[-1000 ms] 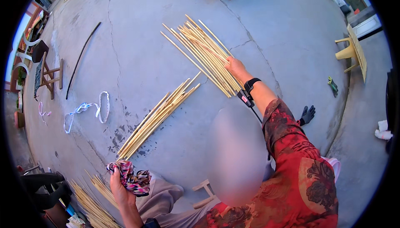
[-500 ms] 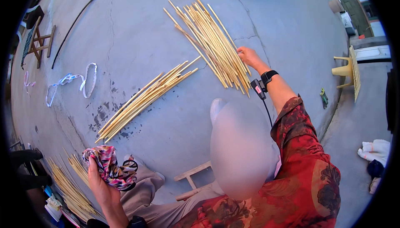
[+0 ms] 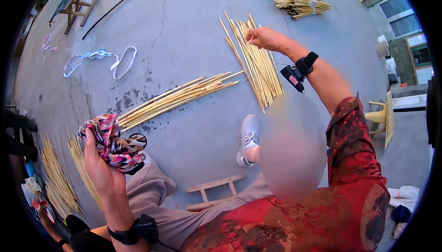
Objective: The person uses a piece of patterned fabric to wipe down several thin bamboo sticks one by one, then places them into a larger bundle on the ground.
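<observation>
Two hands show in my head view: my left hand (image 3: 99,167), lower left of frame, clutches a patterned cloth (image 3: 114,144); my right hand (image 3: 267,38), upper centre, rests with loosely curled fingers on a bamboo stick pile (image 3: 255,61).

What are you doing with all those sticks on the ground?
A person sits low on a concrete floor. Their right hand reaches out to a fan of thin pale sticks, fingers on the far ends. Their left hand holds up a bunched colourful cloth. Another row of sticks lies between, and a tied bundle lies farther off.
</observation>
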Tool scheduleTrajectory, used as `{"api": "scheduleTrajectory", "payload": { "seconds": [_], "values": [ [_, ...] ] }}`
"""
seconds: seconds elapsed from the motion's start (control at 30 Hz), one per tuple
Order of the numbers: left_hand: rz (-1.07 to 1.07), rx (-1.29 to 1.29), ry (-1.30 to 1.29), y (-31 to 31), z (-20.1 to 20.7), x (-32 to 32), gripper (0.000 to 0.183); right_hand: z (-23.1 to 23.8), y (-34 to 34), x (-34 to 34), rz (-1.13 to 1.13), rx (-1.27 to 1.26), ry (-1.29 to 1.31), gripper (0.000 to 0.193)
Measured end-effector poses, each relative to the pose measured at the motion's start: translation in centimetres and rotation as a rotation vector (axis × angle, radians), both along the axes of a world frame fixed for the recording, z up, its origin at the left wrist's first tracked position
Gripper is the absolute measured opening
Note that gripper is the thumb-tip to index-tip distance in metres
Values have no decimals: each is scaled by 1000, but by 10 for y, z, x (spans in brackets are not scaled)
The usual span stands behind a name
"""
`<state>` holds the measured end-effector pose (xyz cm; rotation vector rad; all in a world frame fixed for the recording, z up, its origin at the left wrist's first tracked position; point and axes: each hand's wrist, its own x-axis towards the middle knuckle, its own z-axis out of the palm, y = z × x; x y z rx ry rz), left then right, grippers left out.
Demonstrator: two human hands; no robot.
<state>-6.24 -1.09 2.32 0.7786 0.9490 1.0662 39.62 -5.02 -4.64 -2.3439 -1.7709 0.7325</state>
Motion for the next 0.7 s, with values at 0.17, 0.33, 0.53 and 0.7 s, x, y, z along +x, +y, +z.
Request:
{"api": "scheduleTrajectory", "payload": {
  "seconds": [0.17,0.33,0.53,0.7],
  "values": [
    [24,-53,47,1,-7,9,29,-98,-47,12,85,-266,-58,21],
    [85,-106,133,4,-16,9,28,-189,-89,4,-54,-325,18,21],
    [109,-158,264,5,-24,14,28,-229,-95,0,-184,-291,24,21],
    [26,-188,286,5,-20,30,26,-229,-88,8,-377,-135,-26,20]
  ]
}}
